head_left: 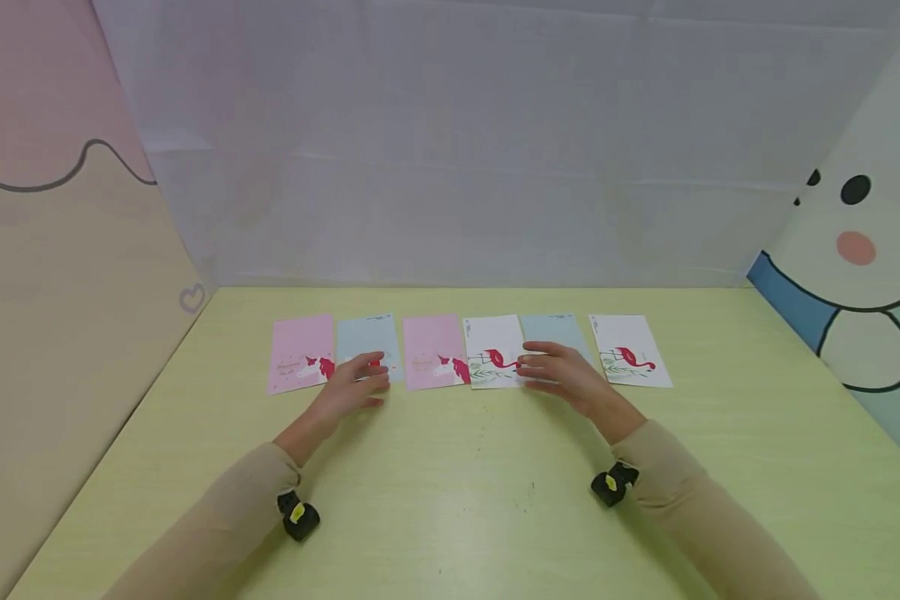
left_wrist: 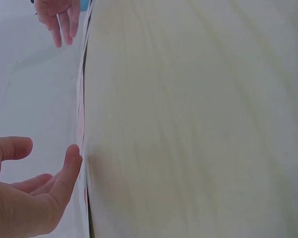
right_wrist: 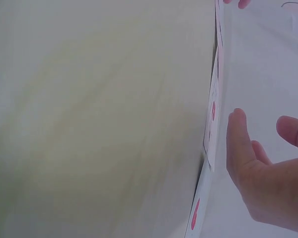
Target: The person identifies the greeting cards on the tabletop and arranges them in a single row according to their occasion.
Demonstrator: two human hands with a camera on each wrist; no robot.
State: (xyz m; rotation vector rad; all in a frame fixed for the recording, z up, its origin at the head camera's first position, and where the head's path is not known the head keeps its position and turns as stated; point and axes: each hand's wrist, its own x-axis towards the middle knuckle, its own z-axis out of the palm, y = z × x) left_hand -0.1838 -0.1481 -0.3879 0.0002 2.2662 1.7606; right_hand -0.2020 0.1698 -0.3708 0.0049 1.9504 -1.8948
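Observation:
A row of cards lies across the table. From the left come a pink unicorn card [head_left: 300, 350], a light blue card [head_left: 363, 333], a second pink unicorn card [head_left: 433, 346], a white flamingo card [head_left: 492, 333], another light blue card [head_left: 551, 329] and a white flamingo card [head_left: 626, 337] at the right end. My left hand [head_left: 354, 385] hovers over the lower part of the left blue card, fingers spread and holding nothing. The right hand [head_left: 566, 377], also holding nothing, covers the lower part of the other blue card, its fingertips overlapping the middle flamingo card's right edge.
The pale yellow-green table [head_left: 450, 500] stretches in front of the cards. A white cloth [head_left: 450, 150] hangs behind it, with printed panels on the left [head_left: 60, 292] and right [head_left: 870, 333]. Each sleeve carries a small black wrist camera [head_left: 300, 517].

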